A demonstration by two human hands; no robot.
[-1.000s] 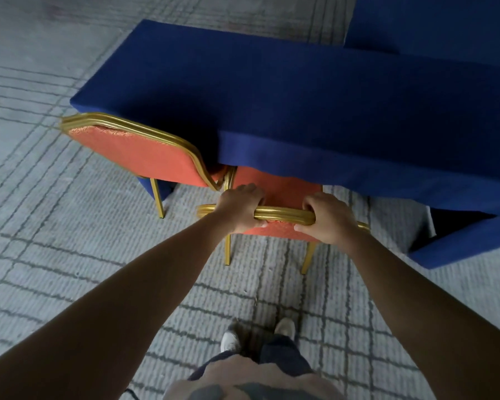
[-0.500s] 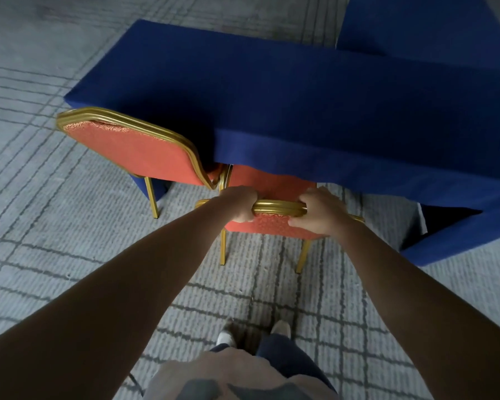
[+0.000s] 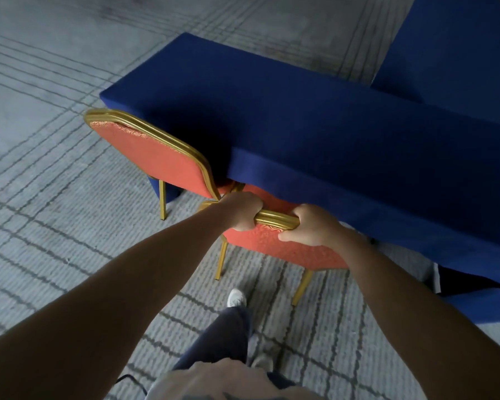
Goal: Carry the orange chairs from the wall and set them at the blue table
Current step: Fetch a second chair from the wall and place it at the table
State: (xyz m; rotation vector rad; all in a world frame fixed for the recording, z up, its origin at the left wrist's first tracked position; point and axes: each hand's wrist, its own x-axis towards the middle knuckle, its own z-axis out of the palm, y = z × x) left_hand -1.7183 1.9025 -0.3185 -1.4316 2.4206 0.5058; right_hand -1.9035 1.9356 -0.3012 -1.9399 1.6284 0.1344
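Observation:
An orange chair with a gold frame (image 3: 289, 249) stands in front of me, its seat tucked under the blue table (image 3: 315, 134). My left hand (image 3: 241, 210) and my right hand (image 3: 311, 226) both grip the gold top rail of its backrest. A second orange chair (image 3: 153, 157) stands just to its left at the table's corner, its backrest touching or nearly touching the one I hold. The seats of both chairs are hidden under the blue cloth.
Grey carpet with dark grid lines (image 3: 55, 226) spreads to the left and behind. Another blue-covered table (image 3: 456, 50) sits at the back right. My feet (image 3: 236, 297) are right behind the held chair. A dark gap in the cloth (image 3: 459, 281) shows at the right.
The view has shifted, so table and chairs sit further right and tilted. My hands keep their hold on the top rail; one leg has stepped forward.

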